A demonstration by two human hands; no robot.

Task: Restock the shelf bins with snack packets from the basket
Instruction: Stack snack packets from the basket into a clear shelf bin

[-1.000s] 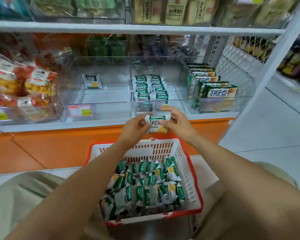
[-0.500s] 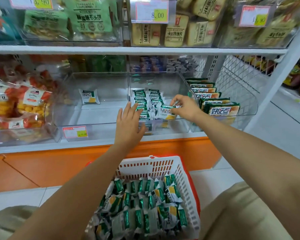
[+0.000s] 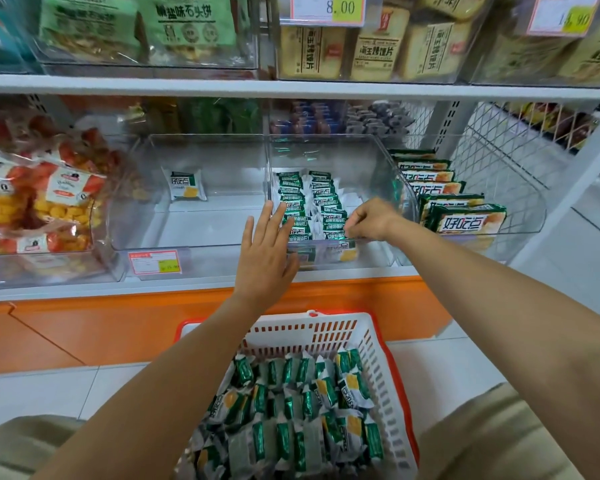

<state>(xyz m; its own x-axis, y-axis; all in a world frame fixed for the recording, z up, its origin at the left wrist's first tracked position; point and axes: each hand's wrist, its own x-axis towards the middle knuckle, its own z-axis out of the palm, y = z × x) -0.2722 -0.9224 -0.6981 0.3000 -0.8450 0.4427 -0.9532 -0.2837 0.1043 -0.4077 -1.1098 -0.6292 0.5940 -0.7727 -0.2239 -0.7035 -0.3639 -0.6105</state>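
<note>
A white basket with a red rim [image 3: 378, 337] sits on the floor between my knees, holding several green-and-white snack packets [image 3: 291, 427]. On the lower shelf, a clear bin [image 3: 326, 150] holds two rows of the same packets [image 3: 305, 202] standing on edge. My right hand [image 3: 371, 220] reaches into this bin, its fingers pinched on the front packet [image 3: 338, 233] of the right row. My left hand [image 3: 267, 251] is open with fingers spread at the bin's front edge, next to the left row and holding nothing.
The clear bin to the left [image 3: 205, 150] holds one lone packet [image 3: 187, 185]. Larger green packs [image 3: 465, 220] fill the bin on the right, and red-and-yellow bags [image 3: 39, 202] lie at far left. An upper shelf [image 3: 291, 86] hangs overhead. An orange base panel [image 3: 118, 323] runs below.
A second ago both hands held one packet above the basket. My right hand carried it into the bin and lowered it to the front of the right row. My left hand let go.
</note>
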